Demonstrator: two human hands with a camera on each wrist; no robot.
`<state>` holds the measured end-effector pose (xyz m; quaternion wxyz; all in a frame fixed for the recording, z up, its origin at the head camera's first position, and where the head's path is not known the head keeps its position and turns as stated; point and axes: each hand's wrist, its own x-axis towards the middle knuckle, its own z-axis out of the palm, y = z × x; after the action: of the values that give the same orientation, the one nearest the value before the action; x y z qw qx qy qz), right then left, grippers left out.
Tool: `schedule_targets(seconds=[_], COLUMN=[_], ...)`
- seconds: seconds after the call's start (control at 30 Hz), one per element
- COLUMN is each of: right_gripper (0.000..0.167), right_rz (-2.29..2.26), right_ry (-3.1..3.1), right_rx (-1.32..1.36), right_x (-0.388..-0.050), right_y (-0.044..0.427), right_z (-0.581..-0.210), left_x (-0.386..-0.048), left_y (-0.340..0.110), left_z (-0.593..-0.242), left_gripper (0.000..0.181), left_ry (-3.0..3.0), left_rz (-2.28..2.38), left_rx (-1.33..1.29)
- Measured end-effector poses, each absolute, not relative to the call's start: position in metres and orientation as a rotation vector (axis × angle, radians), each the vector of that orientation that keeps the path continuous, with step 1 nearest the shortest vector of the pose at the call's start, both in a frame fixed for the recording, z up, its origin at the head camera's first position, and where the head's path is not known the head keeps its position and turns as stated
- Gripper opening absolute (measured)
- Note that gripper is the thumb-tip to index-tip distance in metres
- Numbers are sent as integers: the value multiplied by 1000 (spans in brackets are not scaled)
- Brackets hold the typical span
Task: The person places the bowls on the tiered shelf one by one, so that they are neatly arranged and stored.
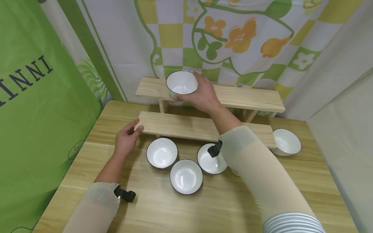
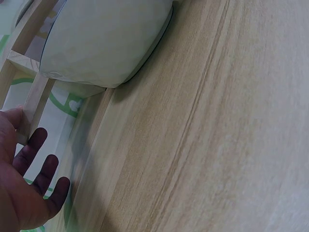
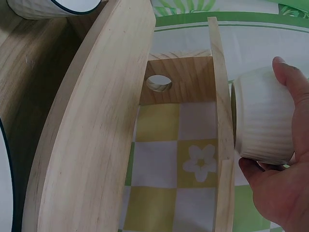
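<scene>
My right hand [image 1: 204, 94] grips a white bowl [image 1: 182, 82] with a dark rim at the left part of the upper wooden shelf [image 1: 247, 97]. Thumb and fingers span the bowl's ribbed outside [image 3: 263, 121] in the right wrist view. Whether its base rests on the board, I cannot tell. At the left end of the lower shelf [image 1: 175, 124], my left hand [image 1: 126, 139] touches the board's corner with thumb and finger. Its other fingers are spread loosely in the left wrist view, beside the shelf end [image 2: 34, 106].
Below the lower shelf stand white bowls: a left one [image 1: 162, 153], a front one [image 1: 186, 176] and another [image 1: 212, 159] near the right sleeve, which partly hides one more. A further bowl [image 1: 287, 142] stands by the shelf's right end. Curtains [image 1: 175, 42] hang behind the wooden table [image 1: 151, 210].
</scene>
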<state>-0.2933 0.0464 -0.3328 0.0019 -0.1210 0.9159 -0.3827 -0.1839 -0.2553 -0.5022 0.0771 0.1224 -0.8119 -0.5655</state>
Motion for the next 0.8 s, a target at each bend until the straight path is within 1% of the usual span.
schedule_targets(seconds=[0.27, 0.5, 0.8], right_gripper=[121, 126, 123], right_rz=[-1235, -1259, -1264], right_ry=[2891, 2859, 2848], right_rx=[-364, -340, -376], right_x=[-300, -304, -310], right_y=[38, 30, 24], right_z=[-335, -336, -337], left_x=[-184, -185, -188], left_y=[-256, -255, -255], left_z=[-504, -505, -507], left_gripper=[59, 59, 57], left_ry=[-2421, -2414, -2392], left_rz=[-1711, -1707, -1724], left_rx=[359, 355, 369])
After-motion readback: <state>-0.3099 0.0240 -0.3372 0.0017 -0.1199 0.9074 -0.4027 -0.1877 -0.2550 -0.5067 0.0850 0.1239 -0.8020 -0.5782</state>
